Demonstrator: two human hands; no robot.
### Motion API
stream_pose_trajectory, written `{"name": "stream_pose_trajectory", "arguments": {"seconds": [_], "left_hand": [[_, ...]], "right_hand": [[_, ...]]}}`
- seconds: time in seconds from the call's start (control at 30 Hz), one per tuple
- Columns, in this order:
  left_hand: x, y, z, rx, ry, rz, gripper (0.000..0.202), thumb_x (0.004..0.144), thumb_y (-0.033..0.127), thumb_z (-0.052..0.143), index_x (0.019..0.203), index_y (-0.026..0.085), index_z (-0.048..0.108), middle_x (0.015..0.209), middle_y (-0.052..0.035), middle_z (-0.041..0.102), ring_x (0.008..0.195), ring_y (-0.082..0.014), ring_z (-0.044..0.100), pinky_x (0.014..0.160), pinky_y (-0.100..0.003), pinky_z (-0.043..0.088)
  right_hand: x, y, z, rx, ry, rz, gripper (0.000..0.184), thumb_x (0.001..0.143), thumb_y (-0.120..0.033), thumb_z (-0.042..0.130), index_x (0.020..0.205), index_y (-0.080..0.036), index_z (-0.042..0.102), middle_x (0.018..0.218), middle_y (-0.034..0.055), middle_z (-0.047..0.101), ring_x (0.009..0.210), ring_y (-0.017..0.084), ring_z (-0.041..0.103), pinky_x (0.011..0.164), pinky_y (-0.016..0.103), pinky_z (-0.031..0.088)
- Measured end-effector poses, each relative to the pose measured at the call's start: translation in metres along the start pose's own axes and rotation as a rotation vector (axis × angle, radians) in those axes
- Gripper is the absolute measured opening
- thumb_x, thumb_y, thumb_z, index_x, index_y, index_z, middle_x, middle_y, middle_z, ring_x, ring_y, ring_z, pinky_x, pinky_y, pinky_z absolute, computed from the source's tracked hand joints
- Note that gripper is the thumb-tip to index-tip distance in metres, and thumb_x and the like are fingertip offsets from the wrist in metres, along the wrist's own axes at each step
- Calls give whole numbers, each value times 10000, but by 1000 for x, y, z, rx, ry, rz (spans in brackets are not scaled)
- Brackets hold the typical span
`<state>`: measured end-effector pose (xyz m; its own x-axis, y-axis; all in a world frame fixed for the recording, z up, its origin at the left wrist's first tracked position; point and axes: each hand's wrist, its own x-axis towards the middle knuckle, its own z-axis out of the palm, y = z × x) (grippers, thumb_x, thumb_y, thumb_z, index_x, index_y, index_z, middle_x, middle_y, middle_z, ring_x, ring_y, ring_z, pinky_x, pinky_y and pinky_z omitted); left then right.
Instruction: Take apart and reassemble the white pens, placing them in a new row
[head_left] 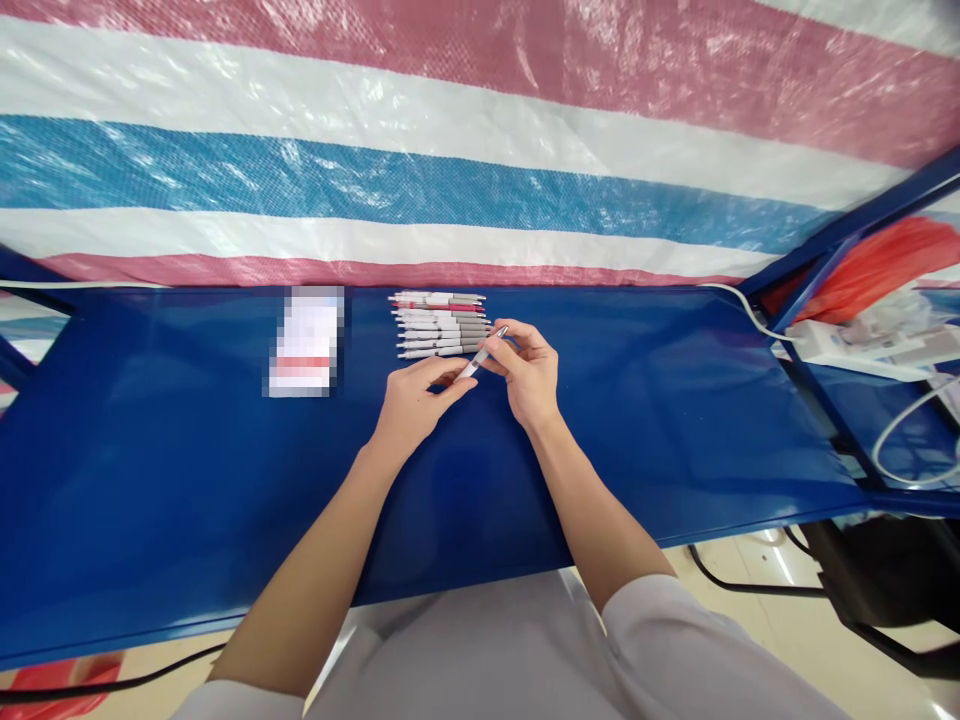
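Observation:
Between my two hands, tilted above the blue table, is a white pen [478, 360] with a silvery tip that points up and to the right. My left hand [416, 402] pinches its lower end between thumb and fingers. The upper end is held by the thumb and fingers of my right hand [531, 372]. Just behind my hands lies a row of pens [435, 325], side by side, mostly white with grey grips. One in the row is red. My hands cover part of the nearest pens.
The blue table [187, 480] ends at a striped plastic sheet [450, 180] at the back. A blurred white and red item [306, 340] lies to the left. Right, beyond the blue frame, are a white power strip [855, 350], cables and a red plastic bag [885, 270].

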<state>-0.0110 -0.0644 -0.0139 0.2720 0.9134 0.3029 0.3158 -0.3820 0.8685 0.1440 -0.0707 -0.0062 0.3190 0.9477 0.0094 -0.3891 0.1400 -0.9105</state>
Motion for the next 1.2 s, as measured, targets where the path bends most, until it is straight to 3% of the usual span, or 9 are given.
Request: {"name": "stream_pose_trajectory", "arguments": {"seconds": [0.1,0.3,0.4,0.9,1.2], "left_hand": [[0,0,-1,22,0,14,173,807,294,720,950,211,769,871,-14,762,760,-178,710,743,-278,566],[4,4,-5,-301,-202,-268,295,773,355,745,1002,169,756,828,-42,766,694,-198,723,718,-323,596],[6,6,-7,-401,-238,-327,419,719,360,796,1079,157,728,798,-47,764,695,-206,726,739,-354,604],[3,0,-9,-595,-425,-338,398,787,423,745,1061,142,676,796,-77,751,725,-242,740,753,-441,620],[5,3,-13,-636,-460,-361,399,783,436,753,1041,149,652,890,-107,749,760,-245,741,733,-404,609]], "right_hand": [[0,0,1,9,5,10,251,644,-292,825,859,-243,704,792,-44,715,709,116,700,645,245,618],[0,-1,2,25,3,15,293,667,-293,808,941,-242,717,908,-9,757,783,167,739,665,292,631],[1,-2,1,36,3,9,296,673,-312,802,949,-238,724,916,-1,771,810,184,744,686,312,638],[4,-2,-7,54,8,-30,350,710,-368,768,1038,-269,695,1019,-3,770,856,176,749,709,297,635],[21,-7,-16,106,241,-148,432,769,-411,695,1180,-296,634,1234,14,695,986,162,725,715,255,609]]}}
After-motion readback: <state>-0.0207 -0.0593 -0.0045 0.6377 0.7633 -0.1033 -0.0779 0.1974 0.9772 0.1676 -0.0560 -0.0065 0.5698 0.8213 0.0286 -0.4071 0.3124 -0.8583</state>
